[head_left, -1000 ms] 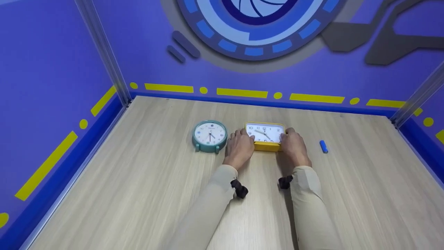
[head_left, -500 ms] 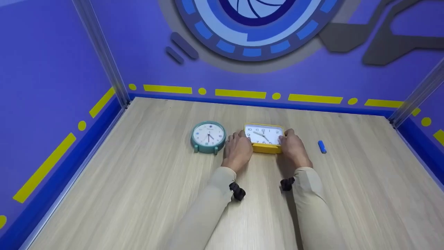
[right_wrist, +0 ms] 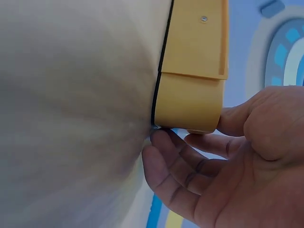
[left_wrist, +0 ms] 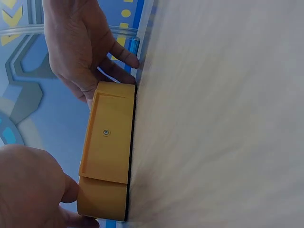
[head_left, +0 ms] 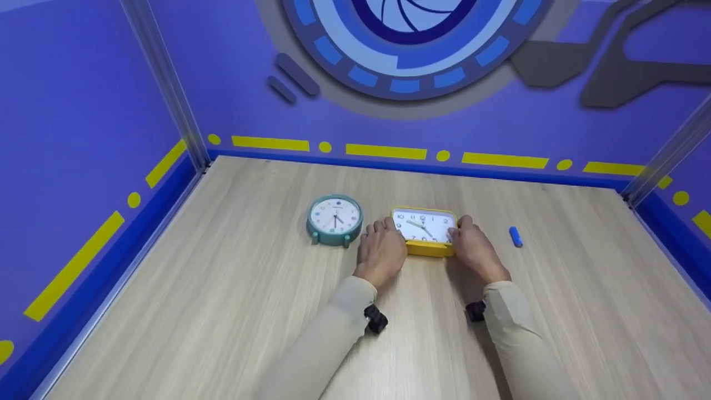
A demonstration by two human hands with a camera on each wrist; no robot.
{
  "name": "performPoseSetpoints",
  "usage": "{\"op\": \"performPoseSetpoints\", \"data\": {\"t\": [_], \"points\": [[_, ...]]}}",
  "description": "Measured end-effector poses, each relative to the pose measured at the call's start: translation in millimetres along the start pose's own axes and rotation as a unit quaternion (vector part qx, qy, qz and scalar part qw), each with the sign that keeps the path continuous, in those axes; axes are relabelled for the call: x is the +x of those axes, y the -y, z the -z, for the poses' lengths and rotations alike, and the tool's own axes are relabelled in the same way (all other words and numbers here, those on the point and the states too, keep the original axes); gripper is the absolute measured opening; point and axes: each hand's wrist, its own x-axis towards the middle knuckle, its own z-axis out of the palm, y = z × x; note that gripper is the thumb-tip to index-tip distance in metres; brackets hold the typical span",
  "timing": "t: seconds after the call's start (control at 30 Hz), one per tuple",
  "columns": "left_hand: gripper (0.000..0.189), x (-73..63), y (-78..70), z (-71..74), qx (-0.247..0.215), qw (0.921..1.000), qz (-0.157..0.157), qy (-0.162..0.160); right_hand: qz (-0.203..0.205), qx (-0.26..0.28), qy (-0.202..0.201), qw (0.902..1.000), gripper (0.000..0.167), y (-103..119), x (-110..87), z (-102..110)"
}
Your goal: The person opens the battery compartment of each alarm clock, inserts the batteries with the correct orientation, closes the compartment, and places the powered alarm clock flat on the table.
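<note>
A yellow rectangular alarm clock [head_left: 425, 226] lies face up on the table between both hands. At its left side, my left hand [head_left: 382, 251] grips the edge with thumb and fingers. My right hand [head_left: 476, 249] holds the opposite side, its thumb on the face's rim. The left wrist view shows the clock's yellow side [left_wrist: 108, 137] with a screw in it, and the dark-edged back close to the table. In the right wrist view the right fingers [right_wrist: 166, 175] curl beside the clock's end. Just left of my left hand lies a round teal alarm clock [head_left: 335, 219], also face up.
A small blue stick-like piece [head_left: 516, 236] lies to the right of the right hand. The pale wooden table [head_left: 233, 289] meets blue-purple printed panels [head_left: 233, 100] at the back and sides, with metal corner posts [head_left: 166, 83].
Both hands have slid the yellow alarm clock a short way toward the person, keeping hold of its sides. The teal clock and the blue piece stay in place.
</note>
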Motion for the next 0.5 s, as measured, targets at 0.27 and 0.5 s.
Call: {"op": "performPoseSetpoints", "data": {"t": [0.27, 0.5], "points": [[0.038, -13.3, 3.4, 3.4, -0.007, 0.9998, -0.016, 0.012, 0.027, -0.043, -0.01, 0.9987, 0.044, -4.2, -15.8, -4.8], [0.037, -28.7, 9.6, 7.3, -0.012, 0.999, -0.035, 0.023, 0.065, -0.121, -0.022, 0.9903, 0.039, -5.9, -36.1, -8.3]]}}
